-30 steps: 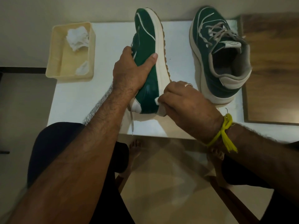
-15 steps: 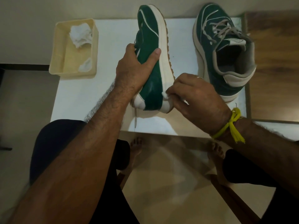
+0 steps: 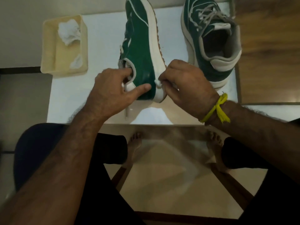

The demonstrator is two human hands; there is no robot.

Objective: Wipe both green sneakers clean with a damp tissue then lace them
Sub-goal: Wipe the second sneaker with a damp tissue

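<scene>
One green sneaker [image 3: 141,41] with a white sole lies tipped on its side on the white table [image 3: 103,33], heel toward me. My left hand [image 3: 112,91] holds its heel, index finger hooked in the collar and thumb on the green side. My right hand [image 3: 185,83] pinches a small white tissue [image 3: 158,82] against the white sole at the heel. The second green sneaker [image 3: 211,41] stands upright to the right, grey laces loosely threaded, untouched.
A cream plastic tray [image 3: 48,46] at the table's left holds two crumpled white tissues. A loose lace end hangs by the table's front edge. A wooden surface lies to the right. My knees and bare feet are below the table.
My left hand slid from the sneaker's middle down to the heel, hooking a finger into the collar. My right hand with the tissue stays at the heel sole. The view shifted closer.
</scene>
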